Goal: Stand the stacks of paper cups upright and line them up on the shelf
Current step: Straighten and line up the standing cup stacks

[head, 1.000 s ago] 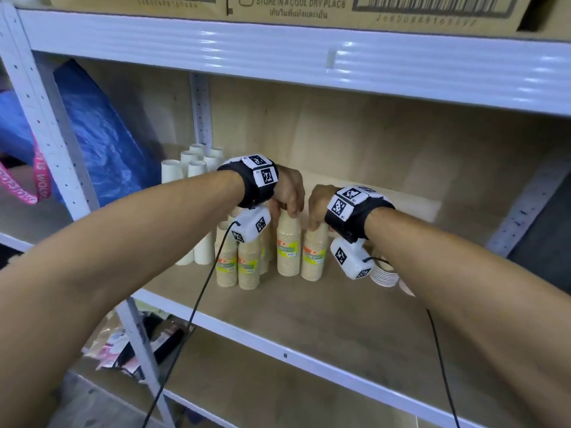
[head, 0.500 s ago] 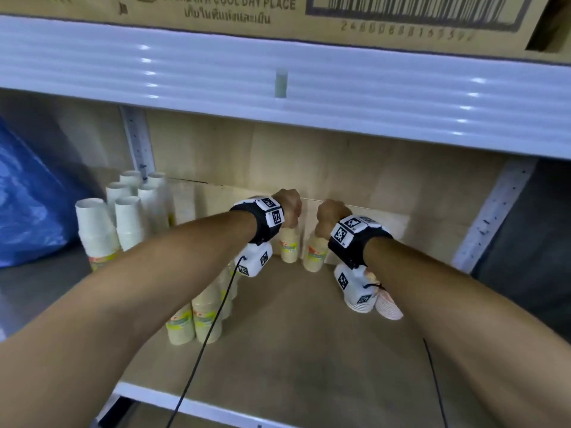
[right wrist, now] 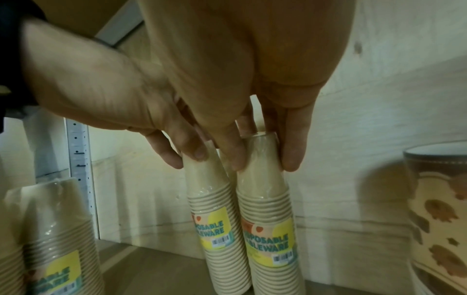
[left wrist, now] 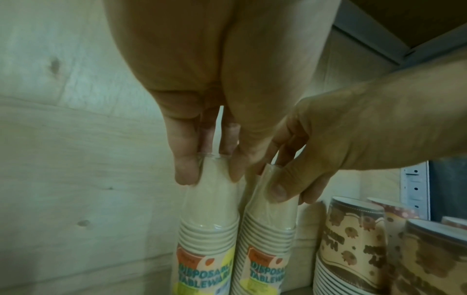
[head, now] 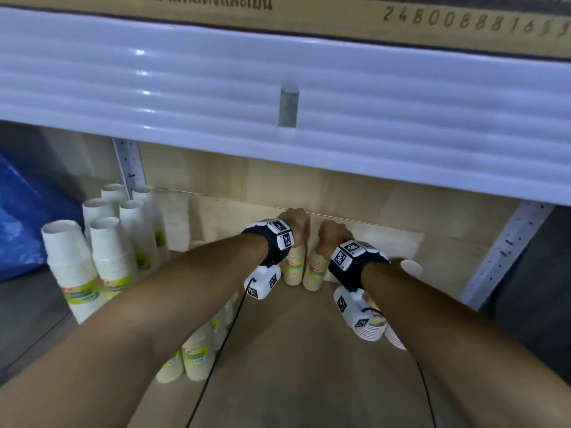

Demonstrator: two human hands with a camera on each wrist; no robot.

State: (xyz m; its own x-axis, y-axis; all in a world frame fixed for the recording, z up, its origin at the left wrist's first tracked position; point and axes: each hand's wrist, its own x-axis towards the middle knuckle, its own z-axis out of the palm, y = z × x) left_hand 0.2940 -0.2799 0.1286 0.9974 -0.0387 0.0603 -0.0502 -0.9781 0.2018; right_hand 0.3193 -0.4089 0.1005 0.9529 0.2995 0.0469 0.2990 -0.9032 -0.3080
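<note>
Paper cup stacks fill this shelf [head: 293,381], and nearest, at about 7 o'clock under the left forearm, a few wrapped tan stacks [head: 197,359] stand upright by the front edge. Further in at 9 o'clock stand the white stacks [head: 111,251]. At 3 o'clock, behind the right wrist, a patterned stack [head: 375,330] lies on its side, not yet stood up. Deepest, at 12 o'clock, both hands have pushed two tan stacks from mid-shelf to the back wall. The left hand [head: 295,223] pinches the top of the left stack [left wrist: 207,229]; the right hand [head: 333,236] pinches the right stack [right wrist: 267,209]. Each grip is curled snugly round its stack's top. Both stacks stand upright, side by side, touching. I judge this pair is nearly placed, with release next.
</note>
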